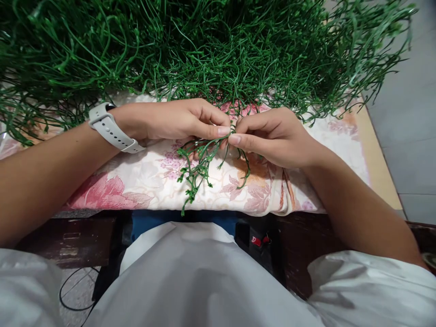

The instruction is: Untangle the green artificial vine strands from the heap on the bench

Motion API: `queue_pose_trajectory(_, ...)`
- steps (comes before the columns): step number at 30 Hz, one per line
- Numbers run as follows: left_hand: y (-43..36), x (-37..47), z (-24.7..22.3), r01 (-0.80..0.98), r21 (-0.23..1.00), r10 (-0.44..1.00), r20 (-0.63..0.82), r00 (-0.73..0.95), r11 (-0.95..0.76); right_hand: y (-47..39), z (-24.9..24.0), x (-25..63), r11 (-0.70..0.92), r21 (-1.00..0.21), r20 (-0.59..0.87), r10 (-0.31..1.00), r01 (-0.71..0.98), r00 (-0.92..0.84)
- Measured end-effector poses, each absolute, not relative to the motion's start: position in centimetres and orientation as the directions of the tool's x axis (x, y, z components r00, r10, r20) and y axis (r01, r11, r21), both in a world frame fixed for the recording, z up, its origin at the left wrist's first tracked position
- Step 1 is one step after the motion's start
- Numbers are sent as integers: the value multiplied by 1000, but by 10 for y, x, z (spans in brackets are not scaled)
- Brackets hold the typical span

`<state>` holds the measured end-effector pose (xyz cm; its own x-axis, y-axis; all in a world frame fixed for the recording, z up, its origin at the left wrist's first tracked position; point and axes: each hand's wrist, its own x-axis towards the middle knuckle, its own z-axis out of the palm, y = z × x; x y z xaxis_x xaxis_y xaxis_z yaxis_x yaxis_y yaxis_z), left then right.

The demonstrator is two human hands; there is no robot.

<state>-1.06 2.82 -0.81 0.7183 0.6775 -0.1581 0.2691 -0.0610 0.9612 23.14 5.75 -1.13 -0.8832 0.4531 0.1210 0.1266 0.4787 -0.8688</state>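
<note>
In the head view, the left hand (173,120) and right hand (272,136) met above the floral cloth (136,177) on the desk (378,163), fingers (218,131) of both pinching one green sprig (199,165). A heap of green stems (204,45) crowded just behind, touching the knuckles. A grey watch (109,127) sat on the left wrist.

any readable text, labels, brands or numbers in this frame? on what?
No text reads clearly.
Small red tag under the table edge: a white mark, perhaps "D", too small to be sure.
Grey watch band: no marking visible; its face is hidden.
Floral cloth: pattern only.
</note>
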Motion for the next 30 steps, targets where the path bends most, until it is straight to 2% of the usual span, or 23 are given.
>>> queue_pose_trajectory(4,27,-9,-4,242,967,668,-128,733,-79,57,-6,230,468,-867,53,432,173,-900)
queue_pose_trajectory(12,31,-11,-5,286,948,636,-133,760,-143,56,-5,230,479,-861,63,436,172,-898)
queue_pose_trajectory(20,30,-11,-5,290,952,622,-167,765,-101,58,-8,233,523,-850,115,302,64,-946)
queue_pose_trajectory(23,29,-13,-7,284,955,574,-186,797,-85,58,-6,235,456,-885,40,274,94,-961)
queue_pose_trajectory(26,30,-14,-7,308,948,483,-234,844,-78,59,-3,235,422,-897,-64,166,130,-984)
queue_pose_trajectory(30,35,-18,-4,341,936,280,-306,910,-86,57,2,235,387,-922,-88,-116,36,-989)
